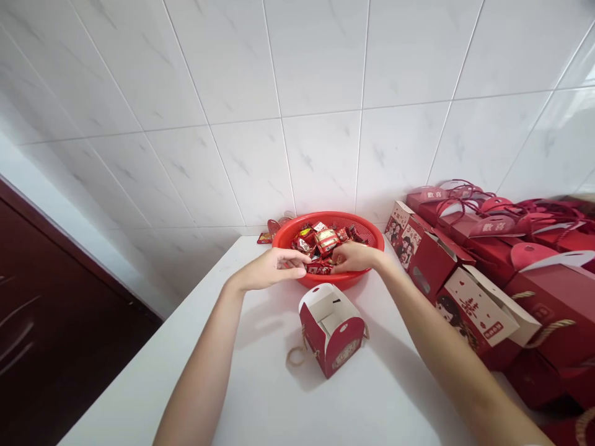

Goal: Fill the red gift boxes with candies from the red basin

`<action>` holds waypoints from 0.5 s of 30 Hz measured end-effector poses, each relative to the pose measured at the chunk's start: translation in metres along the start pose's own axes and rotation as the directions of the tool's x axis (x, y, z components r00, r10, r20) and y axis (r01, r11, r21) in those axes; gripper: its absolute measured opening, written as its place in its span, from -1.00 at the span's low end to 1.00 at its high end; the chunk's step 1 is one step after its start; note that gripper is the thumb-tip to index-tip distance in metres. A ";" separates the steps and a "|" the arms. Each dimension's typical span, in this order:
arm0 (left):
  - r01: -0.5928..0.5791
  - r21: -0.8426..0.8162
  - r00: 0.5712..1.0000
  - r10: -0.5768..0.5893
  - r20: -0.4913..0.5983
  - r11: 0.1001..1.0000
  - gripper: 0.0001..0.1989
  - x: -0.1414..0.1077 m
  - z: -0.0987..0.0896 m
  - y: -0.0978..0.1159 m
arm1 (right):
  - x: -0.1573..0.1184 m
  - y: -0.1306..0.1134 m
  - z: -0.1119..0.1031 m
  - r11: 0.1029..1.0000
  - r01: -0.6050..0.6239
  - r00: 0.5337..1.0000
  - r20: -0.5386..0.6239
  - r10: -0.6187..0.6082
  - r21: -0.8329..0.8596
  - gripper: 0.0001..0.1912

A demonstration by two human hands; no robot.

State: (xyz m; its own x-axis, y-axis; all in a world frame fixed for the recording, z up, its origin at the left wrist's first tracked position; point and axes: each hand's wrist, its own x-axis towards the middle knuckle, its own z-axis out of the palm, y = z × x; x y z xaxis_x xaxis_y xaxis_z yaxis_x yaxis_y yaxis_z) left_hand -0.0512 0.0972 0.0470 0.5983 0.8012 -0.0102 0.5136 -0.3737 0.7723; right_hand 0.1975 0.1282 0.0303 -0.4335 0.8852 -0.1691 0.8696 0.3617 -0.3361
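Observation:
A red plastic basket point(329, 217) holds a heap of wrapped sweets point(326, 240) in red, gold and white packets. My right hand point(353, 256) is inside its right side with the fingers curled down among the sweets; what they grip is hidden. At the front left rim, my left hand point(274, 269) has its thumb and fingers apart, the tips close to the sweets. In front of the basket stands a small red gift box point(332, 334) with its top open and a white inside, a dark slot in its far flap. Its rope handle point(295, 355) lies out on the left.
Many red gift boxes point(493, 297) with rope handles are piled along the right. Some red packets point(264, 238) and round clear items lie behind the basket's left side. The white table point(260, 396) meets a tiled wall point(320, 155). A dark red cabinet point(51, 334) stands at left.

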 end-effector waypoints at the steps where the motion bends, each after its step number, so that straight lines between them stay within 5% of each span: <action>1: 0.000 0.004 0.998 0.000 -0.058 1.000 -0.54 0.003 0.003 -0.003 | 0.011 -0.003 0.003 0.999 -0.014 0.996 0.086 0.017 -0.033 -0.66; 7: 0.053 0.244 0.986 -0.013 -0.163 0.968 -0.66 0.024 0.017 -0.016 | 0.039 -0.019 0.016 0.992 0.038 0.965 0.261 -0.006 -0.118 -0.38; 11: 0.144 0.455 0.990 -0.128 -0.066 0.879 -0.72 0.049 0.021 -0.014 | 0.040 -0.015 0.019 0.986 0.086 0.946 0.323 -0.036 -0.142 -0.47; 15: 0.243 0.585 0.948 -0.317 0.025 0.774 -0.62 0.082 0.024 -0.017 | 0.040 -0.014 0.019 0.985 0.070 0.946 0.323 -0.016 -0.159 -0.58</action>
State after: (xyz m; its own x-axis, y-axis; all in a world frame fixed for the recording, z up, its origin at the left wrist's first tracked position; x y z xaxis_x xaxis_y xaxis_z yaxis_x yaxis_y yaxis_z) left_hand 0.0042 0.1581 0.0177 0.4200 0.8663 -0.2704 0.9026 -0.3679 0.2233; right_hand 0.1637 0.1533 0.0103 -0.5000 0.7376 -0.4538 0.8634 0.4650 -0.1955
